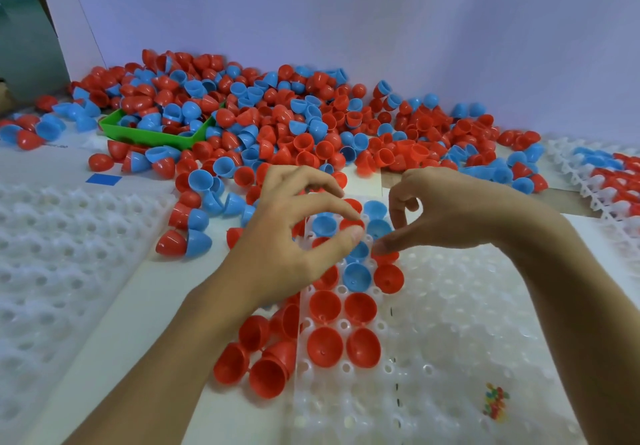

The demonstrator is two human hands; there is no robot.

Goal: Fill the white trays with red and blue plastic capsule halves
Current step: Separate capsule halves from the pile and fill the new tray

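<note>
A white tray with round pockets lies in front of me. Its left columns hold several red halves and blue halves, open side up. My left hand reaches over the tray's far left corner and pinches a red capsule half between thumb and forefinger. My right hand hovers beside it, forefinger curled down, with the straight thumb tip touching a red half in the tray. Nothing is visible between its fingers.
A big pile of red and blue halves covers the back of the table, around a green bin. Loose red halves lie left of the tray. Another white tray lies at left, and a partly filled one at far right.
</note>
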